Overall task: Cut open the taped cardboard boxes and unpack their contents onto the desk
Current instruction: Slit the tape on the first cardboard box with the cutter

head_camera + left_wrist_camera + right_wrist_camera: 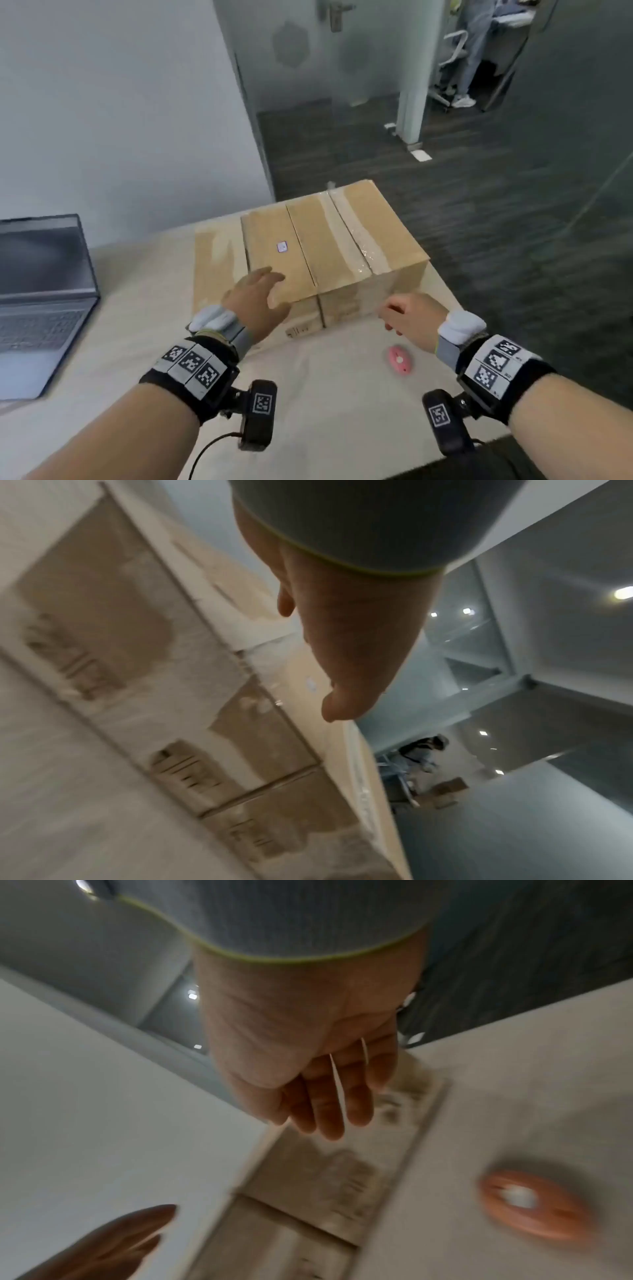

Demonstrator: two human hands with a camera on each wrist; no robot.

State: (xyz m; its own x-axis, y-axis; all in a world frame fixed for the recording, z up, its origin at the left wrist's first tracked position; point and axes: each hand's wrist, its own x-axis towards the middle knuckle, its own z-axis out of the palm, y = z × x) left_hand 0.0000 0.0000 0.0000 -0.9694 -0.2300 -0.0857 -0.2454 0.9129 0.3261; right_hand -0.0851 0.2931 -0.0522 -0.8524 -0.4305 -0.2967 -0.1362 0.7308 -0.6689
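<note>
- Cardboard boxes: stacked/abutting group on far part of desk, near its right edge. Clear tape runs unbroken along top seam, so nothing cut yet, by the look of it.
- Exact no. of boxes: can't tell; at least an upper and a lower one, plus a lower carton to the left.
- Left hand: fingers straight, spread, at near-left top corner of upper box. Grips nothing. Contact vs. just above: can't tell, frames blurred.
- Right hand: fingers loosely extended (right wrist view), holds nothing, close in front of box's near-right lower corner, apart from it.
- Pink cutter: small oval, lies on desk just below right hand, untouched.
- Laptop open at desk's left, well apart from boxes.
- Step in hand (judgement): pre-cut positioning, i.e. both hands going to box to square/steady it.
- Next move calls for: left hand to pin box top; right hand to pick up cutter, expose blade, run it along taped seam.
- Caution: keep blade shallow, contents unknown; keep left-hand fingers off the seam line.
</note>
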